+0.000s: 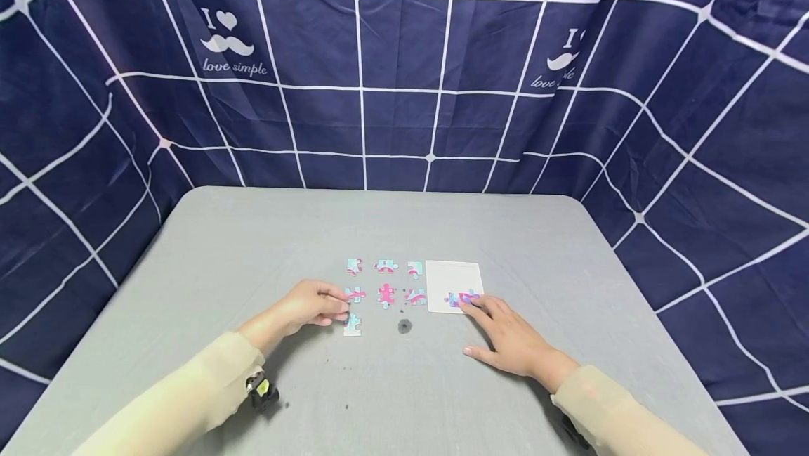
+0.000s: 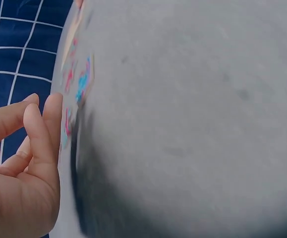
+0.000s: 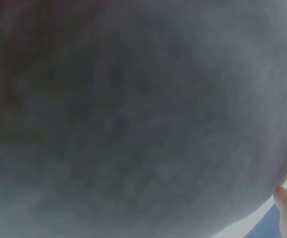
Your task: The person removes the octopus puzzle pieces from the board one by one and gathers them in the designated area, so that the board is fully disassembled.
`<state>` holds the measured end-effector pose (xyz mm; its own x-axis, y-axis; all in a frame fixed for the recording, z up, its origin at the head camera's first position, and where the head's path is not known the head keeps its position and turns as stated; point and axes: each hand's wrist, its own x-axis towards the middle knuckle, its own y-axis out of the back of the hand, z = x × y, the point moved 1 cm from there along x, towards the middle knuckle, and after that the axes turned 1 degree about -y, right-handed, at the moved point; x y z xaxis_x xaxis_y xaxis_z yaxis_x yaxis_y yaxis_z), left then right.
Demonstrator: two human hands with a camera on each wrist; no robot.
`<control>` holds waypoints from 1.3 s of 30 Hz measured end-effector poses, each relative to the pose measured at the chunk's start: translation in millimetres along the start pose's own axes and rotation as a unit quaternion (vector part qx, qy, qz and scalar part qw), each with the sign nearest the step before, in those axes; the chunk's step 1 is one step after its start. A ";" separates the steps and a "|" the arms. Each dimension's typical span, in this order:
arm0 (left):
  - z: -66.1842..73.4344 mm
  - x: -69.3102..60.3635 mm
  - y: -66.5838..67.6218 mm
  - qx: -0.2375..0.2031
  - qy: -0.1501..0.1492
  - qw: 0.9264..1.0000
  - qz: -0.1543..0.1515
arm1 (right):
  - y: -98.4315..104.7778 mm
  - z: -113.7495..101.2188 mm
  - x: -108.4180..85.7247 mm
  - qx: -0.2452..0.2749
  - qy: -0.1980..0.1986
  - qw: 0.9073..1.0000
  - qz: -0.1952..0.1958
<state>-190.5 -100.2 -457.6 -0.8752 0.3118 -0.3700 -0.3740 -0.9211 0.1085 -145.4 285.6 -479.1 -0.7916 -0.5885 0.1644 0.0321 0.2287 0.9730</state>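
Jigsaw puzzle pieces lie in spaced rows at the table's middle, among them a pink piece [image 1: 386,294] and a blue-and-pink corner piece [image 1: 354,266]. My left hand [image 1: 311,306] hovers beside the left column, its fingers loosely bent, nearest a pink-and-blue piece [image 1: 357,295] and a pale blue piece [image 1: 352,327]. Nothing shows between its thumb and fingers in the left wrist view. On a white square board [image 1: 451,273], blue and purple puzzle pieces [image 1: 453,299] lie near the lower edge. The fingertips of my right hand [image 1: 512,340] touch them from the right, partly covering them.
The grey tabletop [image 1: 303,231] has a dark round stain [image 1: 404,326] below the rows. A navy curtain [image 1: 404,126] with white lines surrounds the table at the back and sides. The right wrist view is mostly dim, blurred table surface.
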 end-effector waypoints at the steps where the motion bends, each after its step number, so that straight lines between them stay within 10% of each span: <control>1: 0.4 1.2 -1.5 -0.003 0.000 1.000 -0.002 | 0.0 0.2 0.1 0.001 0.002 1.000 0.002; 39: 38.7 53.9 -97.6 -0.065 -0.014 0.995 -0.074 | 2.7 -1.2 0.5 -0.003 -0.008 1.000 -0.017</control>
<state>-213.1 15.6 -452.4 -0.8230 0.4504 -0.3462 -0.4575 -0.8867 -0.0663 -145.0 285.0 -476.2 -0.8018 -0.5836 0.1286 0.0088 0.2037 0.9790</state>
